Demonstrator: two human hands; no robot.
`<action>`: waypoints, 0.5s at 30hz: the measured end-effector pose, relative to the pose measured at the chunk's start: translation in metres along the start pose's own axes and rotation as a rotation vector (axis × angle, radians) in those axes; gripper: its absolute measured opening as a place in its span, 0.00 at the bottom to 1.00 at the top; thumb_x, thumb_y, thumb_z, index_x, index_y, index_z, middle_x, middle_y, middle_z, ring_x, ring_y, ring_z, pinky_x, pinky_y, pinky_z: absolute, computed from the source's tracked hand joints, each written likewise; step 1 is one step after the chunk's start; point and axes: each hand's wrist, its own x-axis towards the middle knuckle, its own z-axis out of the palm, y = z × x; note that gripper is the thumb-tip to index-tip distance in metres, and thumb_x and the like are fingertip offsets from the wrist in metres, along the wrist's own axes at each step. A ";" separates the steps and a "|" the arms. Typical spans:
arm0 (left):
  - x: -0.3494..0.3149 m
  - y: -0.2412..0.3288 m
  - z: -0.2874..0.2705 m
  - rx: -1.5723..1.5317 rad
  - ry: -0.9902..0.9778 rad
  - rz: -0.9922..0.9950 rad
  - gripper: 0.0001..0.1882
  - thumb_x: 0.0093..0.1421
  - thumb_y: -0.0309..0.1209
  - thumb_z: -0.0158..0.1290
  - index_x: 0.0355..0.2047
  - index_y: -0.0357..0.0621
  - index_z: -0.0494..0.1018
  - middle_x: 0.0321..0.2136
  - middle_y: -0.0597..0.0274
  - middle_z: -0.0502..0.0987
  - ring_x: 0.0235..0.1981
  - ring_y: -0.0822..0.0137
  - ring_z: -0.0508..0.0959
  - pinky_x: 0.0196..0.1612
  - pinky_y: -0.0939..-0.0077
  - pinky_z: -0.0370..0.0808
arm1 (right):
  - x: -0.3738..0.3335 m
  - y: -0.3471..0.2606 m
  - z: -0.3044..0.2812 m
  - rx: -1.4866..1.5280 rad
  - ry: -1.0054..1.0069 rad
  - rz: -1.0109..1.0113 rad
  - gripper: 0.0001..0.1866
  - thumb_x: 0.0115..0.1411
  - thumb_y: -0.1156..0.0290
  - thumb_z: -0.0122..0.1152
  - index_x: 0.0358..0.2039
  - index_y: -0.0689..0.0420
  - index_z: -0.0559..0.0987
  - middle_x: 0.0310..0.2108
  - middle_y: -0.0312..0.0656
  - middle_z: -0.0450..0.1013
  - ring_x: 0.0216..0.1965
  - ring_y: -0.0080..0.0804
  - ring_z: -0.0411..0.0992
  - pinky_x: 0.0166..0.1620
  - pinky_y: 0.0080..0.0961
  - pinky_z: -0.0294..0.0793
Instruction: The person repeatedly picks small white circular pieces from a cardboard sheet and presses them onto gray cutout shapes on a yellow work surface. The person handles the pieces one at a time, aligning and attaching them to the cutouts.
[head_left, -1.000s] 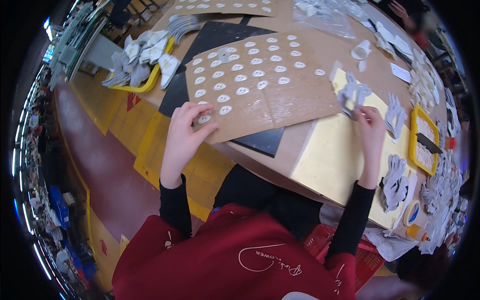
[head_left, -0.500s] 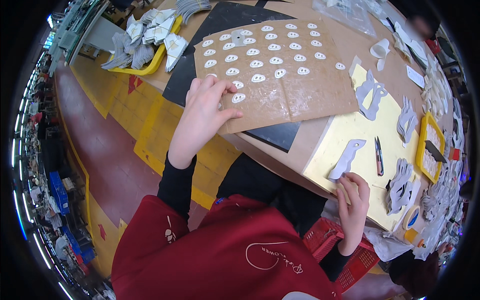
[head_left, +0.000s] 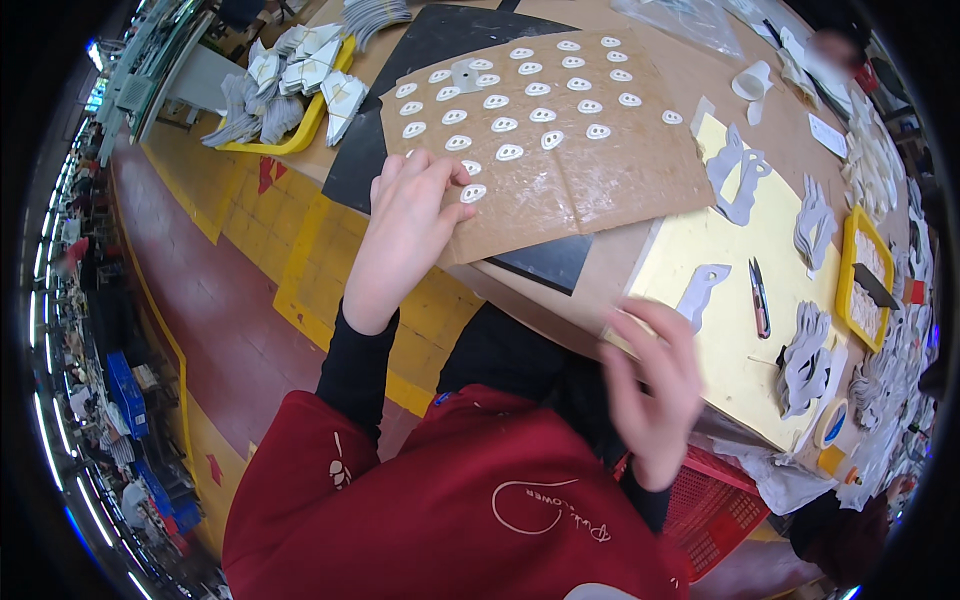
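Observation:
My left hand (head_left: 412, 225) rests on the left edge of a brown glossy sheet (head_left: 610, 175), fingers curled. Its thumb and index finger stand apart on either side of a small white oval piece with two holes (head_left: 473, 194). Rows of similar white pieces cover the sheet; the hand hides some on the left. My right hand (head_left: 655, 385), blurred by motion, is over the near table edge with thumb and fingers apart and nothing visible in them. Beside it, a wavy grey cut-out (head_left: 703, 297) lies on a pale yellow board (head_left: 740, 375).
Snips (head_left: 759, 300) and stacked grey cut-outs (head_left: 803, 360) lie on the yellow board. A yellow tray (head_left: 858, 235) and a tape roll (head_left: 830, 425) are at the right. A black board (head_left: 355, 160) lies under the sheet; a filled yellow bin (head_left: 310, 120) stands far left. A red basket (head_left: 715, 515) is below the table.
My right hand has left the grey cut-out and moved left past the table edge. My left thumb has drawn nearer to the index finger beside the white piece.

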 end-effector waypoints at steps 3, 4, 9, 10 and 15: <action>0.001 -0.001 0.003 0.027 -0.012 -0.002 0.12 0.55 0.30 0.63 0.39 0.43 0.77 0.40 0.57 0.75 0.49 0.52 0.70 0.54 0.59 0.65 | 0.030 -0.001 0.058 -0.182 -0.204 -0.119 0.27 0.56 0.71 0.66 0.58 0.57 0.75 0.59 0.43 0.71 0.60 0.38 0.69 0.64 0.42 0.64; 0.003 -0.002 0.004 0.034 -0.016 0.001 0.12 0.55 0.30 0.63 0.39 0.43 0.77 0.40 0.57 0.75 0.49 0.52 0.70 0.54 0.59 0.65 | 0.028 0.002 0.077 -0.219 -0.213 -0.086 0.28 0.57 0.71 0.65 0.60 0.57 0.74 0.61 0.42 0.70 0.61 0.39 0.68 0.65 0.43 0.62; 0.008 -0.006 0.004 0.015 -0.052 0.062 0.12 0.55 0.29 0.63 0.38 0.43 0.75 0.40 0.56 0.75 0.48 0.52 0.71 0.53 0.59 0.65 | 0.024 0.003 0.097 -0.311 -0.212 -0.004 0.29 0.58 0.73 0.63 0.62 0.54 0.73 0.64 0.38 0.68 0.64 0.37 0.65 0.68 0.45 0.56; 0.008 -0.007 0.005 0.008 -0.049 0.078 0.12 0.55 0.29 0.63 0.38 0.42 0.75 0.40 0.56 0.75 0.48 0.52 0.71 0.53 0.59 0.65 | 0.022 0.006 0.097 -0.308 -0.208 -0.011 0.29 0.58 0.73 0.63 0.62 0.53 0.73 0.64 0.38 0.68 0.65 0.36 0.65 0.68 0.46 0.56; 0.015 -0.016 -0.002 -0.033 -0.107 0.131 0.12 0.54 0.30 0.63 0.37 0.42 0.73 0.35 0.60 0.73 0.45 0.57 0.70 0.50 0.66 0.67 | 0.019 0.008 0.099 -0.296 -0.190 0.001 0.29 0.58 0.74 0.63 0.62 0.51 0.73 0.64 0.36 0.68 0.65 0.35 0.65 0.69 0.46 0.55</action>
